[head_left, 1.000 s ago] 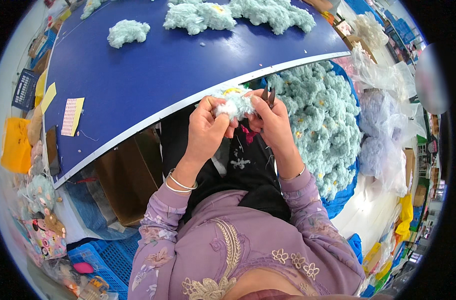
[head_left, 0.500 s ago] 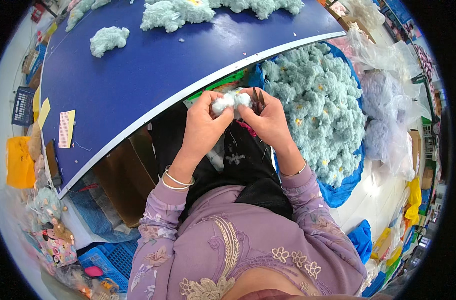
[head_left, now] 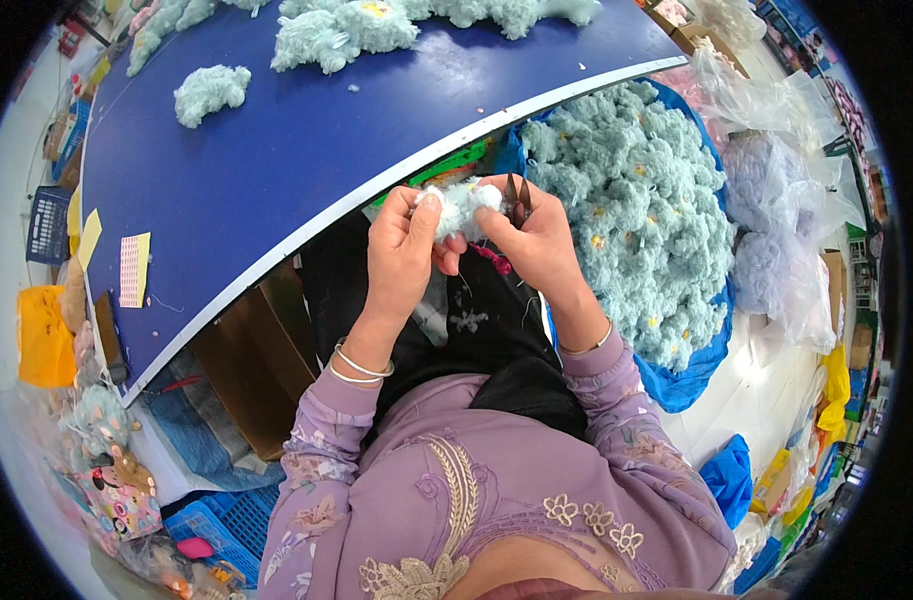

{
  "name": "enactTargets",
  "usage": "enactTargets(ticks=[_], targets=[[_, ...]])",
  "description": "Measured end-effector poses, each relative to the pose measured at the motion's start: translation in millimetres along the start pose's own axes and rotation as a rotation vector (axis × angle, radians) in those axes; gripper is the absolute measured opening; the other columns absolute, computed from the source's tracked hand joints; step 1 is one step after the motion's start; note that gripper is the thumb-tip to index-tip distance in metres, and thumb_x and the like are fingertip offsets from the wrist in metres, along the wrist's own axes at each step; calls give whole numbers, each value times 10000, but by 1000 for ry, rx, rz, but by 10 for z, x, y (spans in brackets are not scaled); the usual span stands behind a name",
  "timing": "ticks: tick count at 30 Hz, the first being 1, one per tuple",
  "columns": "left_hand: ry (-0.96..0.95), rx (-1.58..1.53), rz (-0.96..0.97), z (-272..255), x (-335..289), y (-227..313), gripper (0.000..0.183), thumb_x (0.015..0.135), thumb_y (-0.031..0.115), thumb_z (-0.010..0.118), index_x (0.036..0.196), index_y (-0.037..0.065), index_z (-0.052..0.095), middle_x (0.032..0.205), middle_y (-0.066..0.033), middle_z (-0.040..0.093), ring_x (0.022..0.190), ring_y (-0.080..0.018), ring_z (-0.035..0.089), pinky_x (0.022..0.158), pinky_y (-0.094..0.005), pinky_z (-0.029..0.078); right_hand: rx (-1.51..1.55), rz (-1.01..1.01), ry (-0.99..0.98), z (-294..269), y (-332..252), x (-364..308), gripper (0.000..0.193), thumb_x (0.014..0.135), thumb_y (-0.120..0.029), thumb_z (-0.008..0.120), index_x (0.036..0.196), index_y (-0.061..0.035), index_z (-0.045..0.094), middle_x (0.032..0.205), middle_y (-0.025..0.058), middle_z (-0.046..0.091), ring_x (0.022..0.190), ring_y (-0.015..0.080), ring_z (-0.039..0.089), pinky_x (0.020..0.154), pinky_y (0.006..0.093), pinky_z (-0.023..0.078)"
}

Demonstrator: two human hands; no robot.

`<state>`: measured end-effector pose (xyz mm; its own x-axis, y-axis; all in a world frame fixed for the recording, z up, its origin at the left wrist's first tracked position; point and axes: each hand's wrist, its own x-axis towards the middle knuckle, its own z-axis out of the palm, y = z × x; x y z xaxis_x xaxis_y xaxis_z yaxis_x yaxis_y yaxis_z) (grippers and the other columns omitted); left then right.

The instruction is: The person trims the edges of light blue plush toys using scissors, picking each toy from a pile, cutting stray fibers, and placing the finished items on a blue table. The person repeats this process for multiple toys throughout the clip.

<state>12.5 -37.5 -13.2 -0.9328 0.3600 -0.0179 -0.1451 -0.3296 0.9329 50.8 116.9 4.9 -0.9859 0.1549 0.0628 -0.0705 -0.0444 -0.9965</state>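
Above my lap, just off the table's front edge, both hands hold a small fluffy pale blue-green plush piece (head_left: 459,208) with white stuffing showing at its ends. My left hand (head_left: 402,236) pinches its left end, thumb pressed on top. My right hand (head_left: 529,236) grips the right end, thumb against the white tuft. Dark pointed blades of thread snips (head_left: 517,192) stick up between the right hand's fingers. Something bright pink (head_left: 490,259) hangs below that palm; whether it belongs to the snips I cannot tell. The underside of the plush piece is hidden.
A blue table (head_left: 276,150) with a pale edge spans ahead, bearing more plush pieces (head_left: 344,35) and a sticker sheet (head_left: 134,270). At right stands a blue sack (head_left: 676,392) heaped with similar plush pieces. A cardboard box (head_left: 241,365) sits under the table; a blue crate (head_left: 221,525) is lower left.
My left thumb has shifted up and outward, and the left fingers now show beneath the piece. More of its blue-green fur shows between the white tufts. The right hand stays nearly still.
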Motion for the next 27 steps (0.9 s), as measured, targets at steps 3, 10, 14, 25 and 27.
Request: enactTargets(ticks=[3,10,14,25,27], targets=[[-19,26,14,1,9,-14,210,1002,236,494,978,29,473,690,-84,630,467,-76,543,424,-192,434,-58,-22,4,-24,-37,2,173,857,-53,599,1003,40,600,846,8,620,771,54,539,687,225,451],[-96,168,50,-15,128,230,217,1007,199,420,1158,44,425,865,-136,674,522,-103,586,479,-188,429,-373,-154,208,-635,-214,443,235,845,-141,643,991,42,617,784,21,616,692,68,544,609,242,460],[-18,265,166,-240,293,292,186,979,133,488,1137,37,472,879,-102,673,568,-78,584,508,-181,427,-669,-270,431,-1389,-740,1070,235,839,-204,669,894,23,643,704,33,643,632,86,573,577,268,471],[47,433,211,-592,538,249,99,968,71,484,967,7,559,853,-69,660,636,-79,583,570,-209,439,-869,-496,687,-2206,-1051,3069,275,789,-297,655,777,-24,685,652,120,662,651,242,656,652,365,502],[35,450,218,-570,534,273,99,966,64,486,961,-2,560,855,-72,658,640,-83,583,584,-215,452,-889,-466,717,-2365,-968,3421,350,765,-347,671,797,2,680,694,153,671,698,288,666,697,393,509]])
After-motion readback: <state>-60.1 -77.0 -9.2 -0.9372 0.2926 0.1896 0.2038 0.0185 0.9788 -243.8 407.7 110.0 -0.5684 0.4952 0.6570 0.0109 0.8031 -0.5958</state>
